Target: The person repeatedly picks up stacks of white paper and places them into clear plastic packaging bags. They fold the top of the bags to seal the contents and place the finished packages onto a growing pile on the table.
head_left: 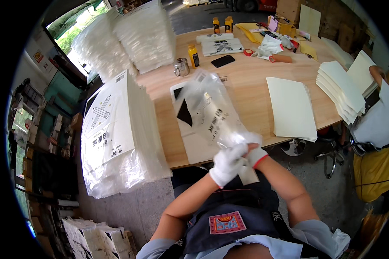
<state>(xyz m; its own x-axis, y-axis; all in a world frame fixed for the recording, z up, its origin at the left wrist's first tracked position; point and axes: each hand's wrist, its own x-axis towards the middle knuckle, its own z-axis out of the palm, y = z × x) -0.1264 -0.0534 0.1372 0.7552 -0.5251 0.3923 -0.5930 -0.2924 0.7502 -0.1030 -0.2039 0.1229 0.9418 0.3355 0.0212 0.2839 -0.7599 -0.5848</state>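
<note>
A clear printed plastic bag (222, 110) is stretched over the near edge of the table, its near end bunched at my hands. My left hand (228, 164), in a white knit glove, is closed on that end. Right beside it, my right hand (256, 154), gloved with a red cuff and bare fingertips, grips the bag too, its fingers partly hidden. A pale strip (248, 175) shows below my hands; I cannot tell what it belongs to. Under the bag lies a white sheet with black shapes (190, 144).
A tall stack of printed bagged pads (110, 125) stands at the left, with wrapped bundles (145, 36) behind. Cream sheets (291, 108) lie at the right. A metal cup (181, 67), an orange bottle (193, 56) and a phone (223, 61) stand farther back. Someone's arm (377, 74) reaches toward sheets.
</note>
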